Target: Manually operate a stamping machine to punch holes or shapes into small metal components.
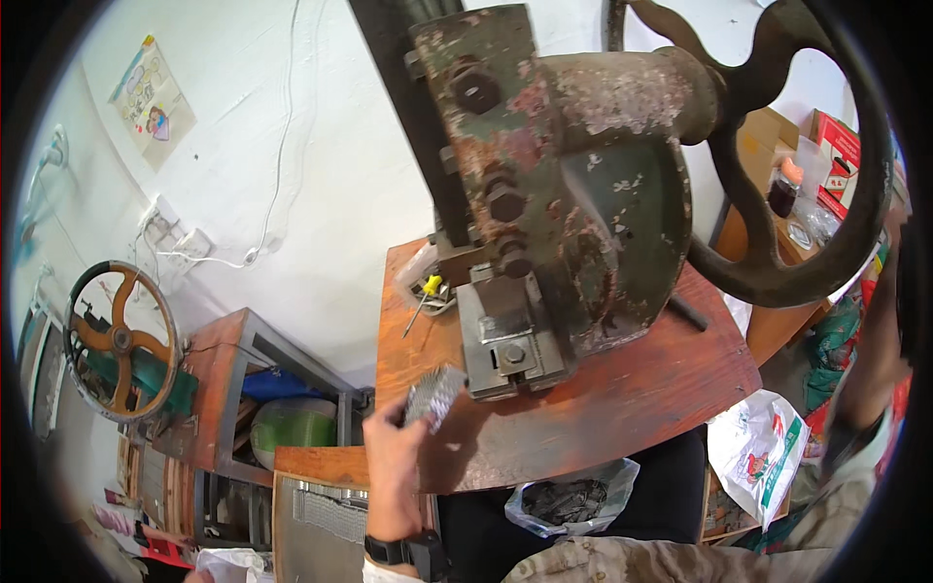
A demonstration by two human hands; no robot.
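My left hand (391, 464) is closed around a small silvery, ridged metal piece (435, 396), perhaps a bundle of thin strips. It holds the piece above the table's left front part, just left of the press die (510, 340). The die sits under the ram of a worn green hand press (505, 165). My right arm (865, 364) reaches up along the right edge, and my right hand (900, 233) is beside the rim of the press's large handwheel (846, 262). Its fingers are too dark and too near the edge to make out.
A yellow-handled screwdriver (425, 303) leans on a plastic tub behind the die. An open plastic bag of dark metal pieces (569, 500) lies below the table edge. Similar metal strips (330, 510) fill a tray at lower left. A second handwheel (121, 338) stands left.
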